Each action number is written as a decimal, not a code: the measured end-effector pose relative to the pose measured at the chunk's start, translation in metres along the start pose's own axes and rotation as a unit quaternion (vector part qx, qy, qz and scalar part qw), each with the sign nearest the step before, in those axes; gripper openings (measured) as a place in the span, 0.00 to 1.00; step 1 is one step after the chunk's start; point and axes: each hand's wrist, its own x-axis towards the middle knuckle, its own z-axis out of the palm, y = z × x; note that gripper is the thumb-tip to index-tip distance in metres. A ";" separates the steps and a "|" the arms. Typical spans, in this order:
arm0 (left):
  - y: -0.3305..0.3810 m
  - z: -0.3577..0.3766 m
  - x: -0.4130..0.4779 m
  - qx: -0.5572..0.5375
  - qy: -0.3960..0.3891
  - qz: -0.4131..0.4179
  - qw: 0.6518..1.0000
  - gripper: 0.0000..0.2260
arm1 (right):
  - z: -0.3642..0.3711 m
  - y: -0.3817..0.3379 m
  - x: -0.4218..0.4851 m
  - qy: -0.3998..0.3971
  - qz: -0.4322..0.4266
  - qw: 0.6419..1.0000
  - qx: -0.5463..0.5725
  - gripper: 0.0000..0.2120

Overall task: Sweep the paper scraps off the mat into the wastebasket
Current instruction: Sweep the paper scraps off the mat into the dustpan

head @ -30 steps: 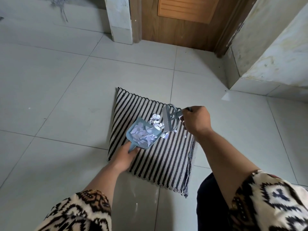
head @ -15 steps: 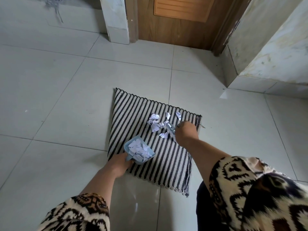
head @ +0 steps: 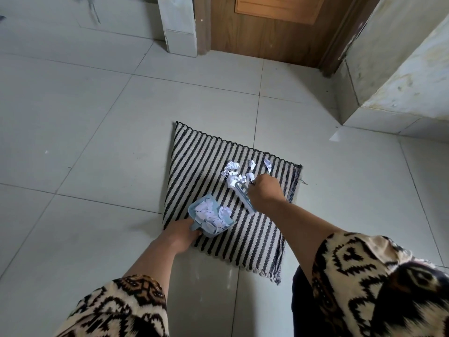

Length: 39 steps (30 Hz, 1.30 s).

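On a pale tiled floor [head: 102, 122] lies a mat [head: 206, 166] with black and cream stripes, seen from above by the person bending over it; both forearms reach forward and down from patterned sleeves [head: 121, 310] at the bottom of the view; the left hand [head: 179, 235] sits at the mat's near left edge, fingers wrapped round the handle of a small blue dustpan [head: 211, 218], which rests on the mat with its open mouth facing away and to the right; the pan holds a heap of white paper scraps [head: 211, 216]; the right hand [head: 264, 192] is further out, over the right part of the mat, knuckles up and fist closed on a small blue-grey brush [head: 244, 197]; the brush slants from the hand toward the near side, its lower end close to the mat, between the hand and the pan; just beyond the right hand, a loose cluster of crumpled white scraps [head: 233, 173] lies on the mat near its far right corner, with two separate bits a little further right; the pan and this cluster are apart, with bare stripes between them; a wooden door [head: 267, 32] stands at the top of the view, beyond the floor; no wastebasket is visible.
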 end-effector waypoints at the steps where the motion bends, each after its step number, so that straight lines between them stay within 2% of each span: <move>1: 0.001 0.001 0.000 0.002 -0.001 -0.001 1.000 0.13 | 0.003 0.000 -0.002 -0.015 0.003 1.000 0.002 0.10; 7: 0.011 0.004 -0.003 -0.021 0.012 0.013 1.000 0.12 | 0.025 -0.006 -0.012 -0.071 -0.025 0.997 -0.015 0.15; 15: 0.013 0.004 -0.006 -0.062 0.025 0.033 0.997 0.14 | -0.006 -0.018 -0.014 -0.075 -0.034 0.996 0.022 0.09; 22: 0.030 0.003 -0.007 -0.116 0.033 0.063 0.991 0.14 | -0.046 -0.014 -0.004 -0.049 -0.056 0.997 0.028 0.11; 27: 0.037 0.003 -0.003 -0.140 0.030 0.065 0.988 0.13 | -0.078 -0.006 0.000 0.012 -0.073 0.996 0.059 0.12; 32: 0.044 0.005 -0.001 -0.166 0.066 0.063 0.982 0.11 | -0.102 0.018 0.017 0.106 0.002 0.986 0.131 0.10; 36: 0.046 0.007 0.001 -0.156 0.068 0.057 0.984 0.09 | -0.097 0.036 0.025 0.155 0.072 0.980 0.101 0.12; 39: 0.051 0.008 0.000 -0.145 0.047 0.050 0.987 0.12 | -0.085 0.042 0.024 0.170 0.094 0.979 0.063 0.13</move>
